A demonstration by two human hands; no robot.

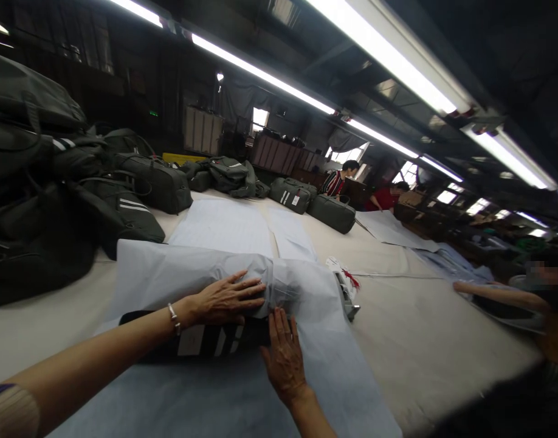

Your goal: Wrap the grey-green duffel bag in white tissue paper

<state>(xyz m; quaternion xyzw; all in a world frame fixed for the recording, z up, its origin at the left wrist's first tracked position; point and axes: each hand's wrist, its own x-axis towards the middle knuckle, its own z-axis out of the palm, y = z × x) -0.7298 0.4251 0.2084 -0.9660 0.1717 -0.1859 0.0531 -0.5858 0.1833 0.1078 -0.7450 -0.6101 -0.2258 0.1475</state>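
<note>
A dark duffel bag (206, 348) with white stripes and a white tag lies in front of me on a large sheet of pale wrapping paper (315, 377). The sheet's far part is folded up over the bag's top and hides most of it. My left hand (227, 299), with a bracelet on the wrist, rests flat on the folded paper, fingers stretched to the right. Against the bag's right end, at the paper's edge, lies my right hand (285, 356), its fingers extended and pointing away from me. Neither hand grips anything.
Dark bags (33, 182) are piled high at the left, and more bags (292, 194) stand along the table's far side. A tape dispenser (349, 298) and white tags with a red tassel (340, 274) sit right of the paper. Other people (502, 295) work at the right and back.
</note>
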